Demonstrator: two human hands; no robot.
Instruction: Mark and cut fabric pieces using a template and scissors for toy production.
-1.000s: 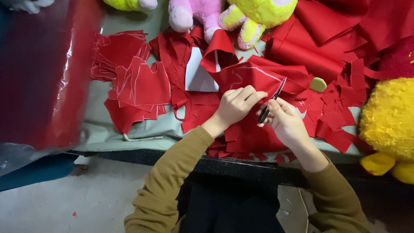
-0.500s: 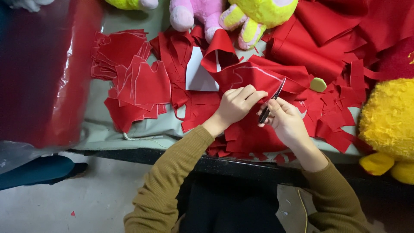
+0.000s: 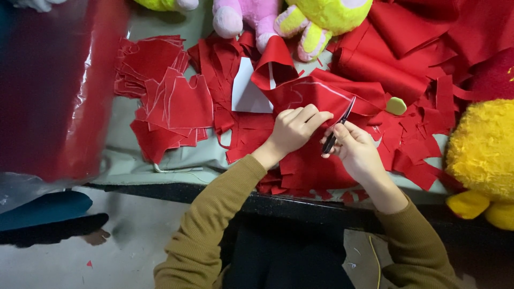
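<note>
Two hands are doing all the work here, both close together near the front edge of the table (image 3: 160, 160). The right hand (image 3: 356, 152) is closed around a pair of small dark scissors (image 3: 337, 128), gripping the handles low down. The blades point up and away from the person, leaning a bit to the right, so the long axis runs from the palm up toward the far side of the table. The tips sit right on the edge of a red felt piece with white chalk outlines (image 3: 321, 93).

The left hand (image 3: 294, 128) is curled down on that same red piece, fingers folded over and pinching the fabric just left of the blades. So the felt lies directly ahead of both hands, slightly beyond them, and the left hand is the one actually on it, while the right one only meets it through the scissors.

Moving outward: loose red felt scraps (image 3: 412, 144) are scattered all around and under the hands. There's a white paper template (image 3: 246, 96) just up and left, and a stack of cut red felt shapes (image 3: 171, 99) farther left. A pink plush toy (image 3: 243, 16) and a yellow-green plush toy (image 3: 316, 18) sit at the far edge, with a fuzzy yellow plush toy (image 3: 482, 155) off to the right.
</note>
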